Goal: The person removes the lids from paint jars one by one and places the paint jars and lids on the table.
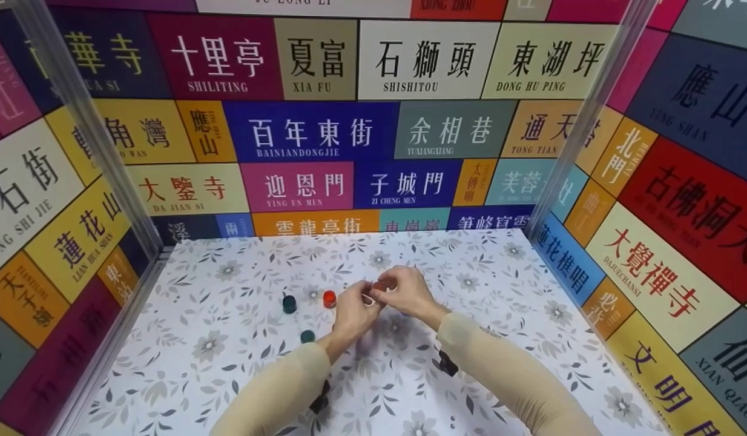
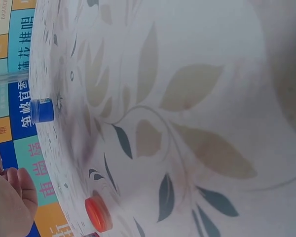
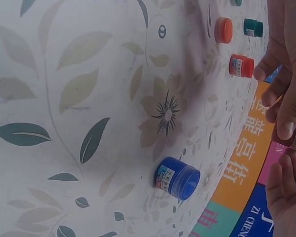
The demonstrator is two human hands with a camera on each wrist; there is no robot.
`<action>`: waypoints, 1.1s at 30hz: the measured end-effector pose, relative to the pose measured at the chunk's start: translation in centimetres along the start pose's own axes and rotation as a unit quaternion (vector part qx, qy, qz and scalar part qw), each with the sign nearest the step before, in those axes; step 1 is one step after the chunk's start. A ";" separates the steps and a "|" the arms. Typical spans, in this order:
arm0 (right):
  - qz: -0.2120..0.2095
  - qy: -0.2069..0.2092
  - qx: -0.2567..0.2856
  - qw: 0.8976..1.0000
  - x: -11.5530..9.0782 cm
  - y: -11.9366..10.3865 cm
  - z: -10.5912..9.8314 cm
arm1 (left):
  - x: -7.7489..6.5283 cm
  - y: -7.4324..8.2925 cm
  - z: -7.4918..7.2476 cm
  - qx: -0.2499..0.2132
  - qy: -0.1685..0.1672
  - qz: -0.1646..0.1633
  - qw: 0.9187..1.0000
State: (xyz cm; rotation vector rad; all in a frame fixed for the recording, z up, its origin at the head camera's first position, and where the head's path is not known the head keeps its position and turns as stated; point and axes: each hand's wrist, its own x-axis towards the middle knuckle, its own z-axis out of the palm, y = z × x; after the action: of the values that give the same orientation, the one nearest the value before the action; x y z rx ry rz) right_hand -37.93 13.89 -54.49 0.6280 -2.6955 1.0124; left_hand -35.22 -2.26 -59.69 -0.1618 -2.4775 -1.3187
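Note:
Both hands meet over the table around a small dark red paint jar (image 3: 287, 134) with a clear rim. My left hand (image 1: 357, 310) grips it, thumb pressed along its side in the right wrist view. With curled fingertips, my right hand (image 1: 407, 292) pinches it from the other side; much of the jar is hidden between the fingers. Below the right hand stands a blue paint jar (image 3: 177, 178). Left of the hands are a red paint jar (image 1: 329, 298) and a green one (image 1: 289, 304). An orange-lidded jar (image 2: 98, 213) sits under the left hand.
Another green-topped jar (image 1: 307, 336) stands beside the left forearm. A white table cover (image 1: 228, 357) with grey leaves and flowers lies beneath. Panels of colourful sign lettering (image 1: 313, 130) enclose the back and sides, with metal corner posts (image 1: 122, 163) between them.

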 end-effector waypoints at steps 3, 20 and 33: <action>-0.015 0.007 -0.003 1.000 -0.2 0.0 0.0 | -0.2 0.0 -0.2 0.002 -0.004 -0.006 1.000; -0.068 0.009 -0.001 0.998 -0.4 -0.4 -0.6 | -0.4 0.4 -0.8 -0.033 0.042 0.007 0.999; -0.111 -0.002 -0.027 0.994 -0.6 -0.7 -0.5 | -0.7 0.3 -0.9 -0.065 0.035 0.034 0.997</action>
State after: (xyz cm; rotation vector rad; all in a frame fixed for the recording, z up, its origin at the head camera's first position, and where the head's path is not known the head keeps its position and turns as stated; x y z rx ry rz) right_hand -37.03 13.95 -53.89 0.8948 -2.5744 0.8804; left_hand -34.29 -2.84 -59.25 -0.2239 -2.3085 -1.4331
